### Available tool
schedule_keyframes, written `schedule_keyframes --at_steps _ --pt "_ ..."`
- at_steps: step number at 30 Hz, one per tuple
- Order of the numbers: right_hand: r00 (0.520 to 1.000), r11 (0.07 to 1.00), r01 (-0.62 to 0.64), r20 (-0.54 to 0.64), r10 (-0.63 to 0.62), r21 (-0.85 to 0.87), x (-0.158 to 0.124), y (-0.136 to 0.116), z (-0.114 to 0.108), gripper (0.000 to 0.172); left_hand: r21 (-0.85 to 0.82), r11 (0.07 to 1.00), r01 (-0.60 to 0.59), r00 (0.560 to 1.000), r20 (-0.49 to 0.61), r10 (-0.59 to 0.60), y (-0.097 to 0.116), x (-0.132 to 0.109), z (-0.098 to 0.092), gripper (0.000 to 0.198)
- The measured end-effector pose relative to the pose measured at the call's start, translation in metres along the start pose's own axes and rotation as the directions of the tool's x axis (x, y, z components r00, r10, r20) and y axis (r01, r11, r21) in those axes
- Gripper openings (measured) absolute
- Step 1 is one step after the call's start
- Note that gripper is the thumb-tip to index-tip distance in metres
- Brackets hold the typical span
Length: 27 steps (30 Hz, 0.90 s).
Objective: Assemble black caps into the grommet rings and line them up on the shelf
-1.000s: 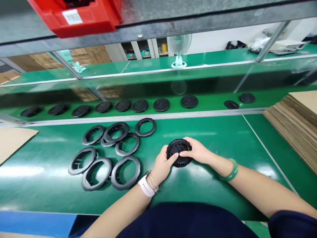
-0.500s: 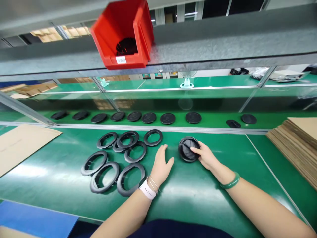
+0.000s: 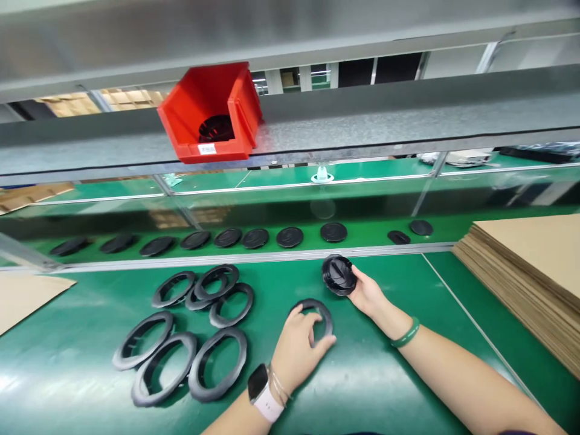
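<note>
My left hand [image 3: 296, 347], with a watch on its wrist, curls its thumb and fingers around a black ring [image 3: 327, 317] just above or on the green worktop. To the right and farther back, my right hand [image 3: 366, 291] grips a round black plastic part [image 3: 339, 275] by its edge. That part is tilted, with a raised bar across its face. Left of my left hand, several loose black rings lie in a group, some overlapping; the nearest is a larger black ring [image 3: 218, 364].
Several black discs stand in a row on the far green strip, one being a black disc [image 3: 289, 237], behind a metal rail [image 3: 272, 257]. A red bin [image 3: 247, 121] sits on the shelf above. Stacked cardboard [image 3: 512, 272] is at right, a cardboard sheet [image 3: 27, 296] at left.
My left hand has taken hold of the ring that lay at the group's back right and brought it nearer. My right hand still holds the round part, now tilted more. The view has shifted.
</note>
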State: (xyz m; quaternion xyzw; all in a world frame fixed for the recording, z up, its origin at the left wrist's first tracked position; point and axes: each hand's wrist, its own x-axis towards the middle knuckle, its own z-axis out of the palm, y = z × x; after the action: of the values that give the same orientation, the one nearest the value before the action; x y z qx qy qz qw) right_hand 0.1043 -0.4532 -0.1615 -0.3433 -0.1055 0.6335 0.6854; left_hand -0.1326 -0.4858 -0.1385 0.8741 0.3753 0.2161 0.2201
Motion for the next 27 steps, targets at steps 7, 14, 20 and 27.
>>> schedule_keyframes --at_steps 7,14,20,27 --pt "0.993 0.968 0.103 0.082 -0.086 -0.228 0.005 0.004 -0.006 0.028 -0.042 0.994 -0.101 0.976 0.191 0.107 0.015 -0.009 0.004 0.064" --pt "0.828 0.610 0.439 0.033 -0.560 -0.660 0.057 -0.061 -0.014 0.047 -0.053 0.993 -0.110 0.978 0.172 0.117 -0.001 -0.004 0.005 0.049" --pt "0.709 0.127 0.356 0.179 -0.682 -0.926 0.103 -0.118 -0.029 0.034 0.146 0.986 -0.082 0.996 0.052 0.076 -0.018 -0.003 0.012 0.076" --pt "0.612 -0.128 -0.017 0.091 -0.785 -0.992 0.108 -0.134 -0.061 0.043 0.096 0.993 -0.063 0.997 0.061 0.057 -0.015 0.000 0.002 0.040"
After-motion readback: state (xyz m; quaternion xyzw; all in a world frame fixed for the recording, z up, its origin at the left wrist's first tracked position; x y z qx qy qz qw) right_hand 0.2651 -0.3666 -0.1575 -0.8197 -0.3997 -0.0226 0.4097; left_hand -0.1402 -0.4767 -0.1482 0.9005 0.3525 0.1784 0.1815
